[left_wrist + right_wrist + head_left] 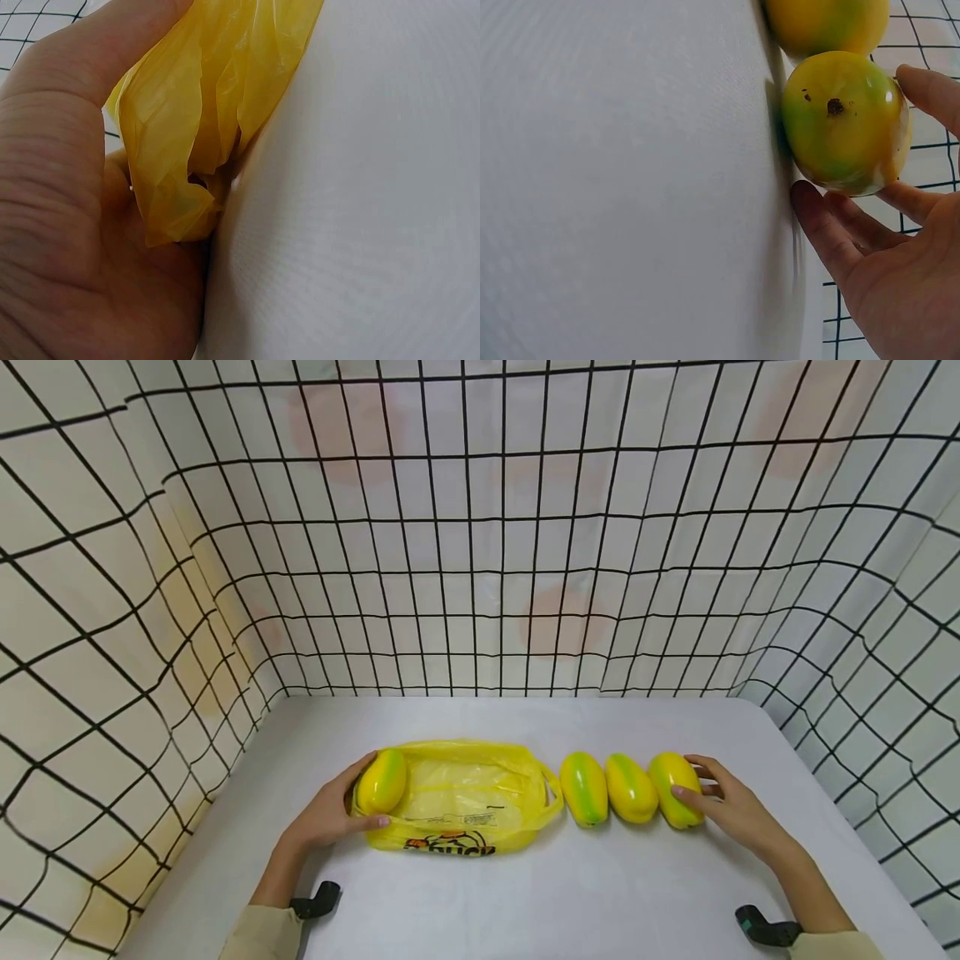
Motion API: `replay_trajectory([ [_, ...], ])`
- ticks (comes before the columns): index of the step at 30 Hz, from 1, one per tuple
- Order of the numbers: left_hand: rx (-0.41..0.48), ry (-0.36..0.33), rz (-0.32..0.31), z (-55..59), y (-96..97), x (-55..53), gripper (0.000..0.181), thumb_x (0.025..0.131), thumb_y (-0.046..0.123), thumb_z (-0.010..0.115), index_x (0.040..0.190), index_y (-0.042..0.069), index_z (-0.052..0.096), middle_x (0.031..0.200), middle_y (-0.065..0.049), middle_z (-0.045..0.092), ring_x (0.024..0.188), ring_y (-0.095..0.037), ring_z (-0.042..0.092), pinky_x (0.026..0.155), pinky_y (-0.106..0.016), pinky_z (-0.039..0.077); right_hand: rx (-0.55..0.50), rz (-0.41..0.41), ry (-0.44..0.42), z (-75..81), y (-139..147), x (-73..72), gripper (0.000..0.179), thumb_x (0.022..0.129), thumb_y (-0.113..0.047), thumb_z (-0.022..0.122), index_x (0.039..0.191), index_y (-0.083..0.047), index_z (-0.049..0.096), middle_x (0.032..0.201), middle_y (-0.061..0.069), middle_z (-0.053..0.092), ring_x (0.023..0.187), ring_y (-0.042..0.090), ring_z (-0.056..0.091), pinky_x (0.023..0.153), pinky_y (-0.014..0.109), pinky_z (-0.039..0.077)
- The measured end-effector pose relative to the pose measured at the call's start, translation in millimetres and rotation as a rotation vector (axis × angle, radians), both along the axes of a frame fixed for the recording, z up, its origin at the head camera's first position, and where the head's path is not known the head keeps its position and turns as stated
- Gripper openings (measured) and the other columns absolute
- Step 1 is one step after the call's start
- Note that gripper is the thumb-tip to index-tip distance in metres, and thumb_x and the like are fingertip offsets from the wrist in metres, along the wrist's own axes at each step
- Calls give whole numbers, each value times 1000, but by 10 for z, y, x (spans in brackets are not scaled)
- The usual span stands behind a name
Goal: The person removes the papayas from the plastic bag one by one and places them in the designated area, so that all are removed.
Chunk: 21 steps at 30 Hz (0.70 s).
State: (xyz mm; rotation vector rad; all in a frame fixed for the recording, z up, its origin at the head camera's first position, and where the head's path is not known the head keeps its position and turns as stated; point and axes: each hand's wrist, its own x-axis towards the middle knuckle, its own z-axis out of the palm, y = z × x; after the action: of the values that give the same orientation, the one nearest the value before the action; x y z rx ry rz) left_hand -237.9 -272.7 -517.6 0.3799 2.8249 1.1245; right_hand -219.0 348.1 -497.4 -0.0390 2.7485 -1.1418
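A yellow plastic bag (517,839) lies with its mouth spread wide, and one yellow-green papaya (384,782) sits inside at its left end. My left hand (330,810) holds that end, thumb over the front rim and fingers behind; the left wrist view shows crumpled bag plastic (169,135) against the palm. Right of the bag, three papayas stand side by side: one papaya (584,788) near the handle, a middle papaya (632,788) and a right-hand papaya (675,789). My right hand (731,806) grips the right-hand one, thumb on its near side, fingers round the far side.
A white-covered table (525,910) lies under everything. Black-grid netting (480,543) over pale cloth rises at the back and both sides. A black wrist mount (318,900) is on the left wrist and another black mount (765,928) on the right.
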Motion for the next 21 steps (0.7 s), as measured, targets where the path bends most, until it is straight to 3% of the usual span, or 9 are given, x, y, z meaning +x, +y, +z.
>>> replay_trajectory([
  [7,-5,2,-4,13,-5,-5,114,75,57,84,165,21,24,165,-12,38,149,-40,40,119,-70,29,22,1,18,24,27,-6,83,103,-56,54,163,-10,20,157,33,34,135,55,44,97,70,50],
  [15,9,11,-1,25,-16,-23,113,76,56,84,165,22,24,166,-12,37,150,-40,38,120,-70,27,30,-14,126,130,47,-22,79,104,-53,52,161,-7,24,156,31,37,134,53,45,99,71,48],
  [17,12,5,-3,23,-14,-20,113,76,56,85,165,21,25,166,-13,37,150,-40,38,120,-70,26,37,-22,162,178,41,-8,77,105,-52,52,160,-5,27,156,30,38,134,51,45,100,57,53],
  [21,16,-12,1,8,-6,-8,114,75,56,85,165,21,24,166,-13,37,150,-40,38,121,-70,26,24,-38,222,310,12,-9,75,104,-50,54,159,-4,30,157,28,39,136,48,44,91,14,53],
])
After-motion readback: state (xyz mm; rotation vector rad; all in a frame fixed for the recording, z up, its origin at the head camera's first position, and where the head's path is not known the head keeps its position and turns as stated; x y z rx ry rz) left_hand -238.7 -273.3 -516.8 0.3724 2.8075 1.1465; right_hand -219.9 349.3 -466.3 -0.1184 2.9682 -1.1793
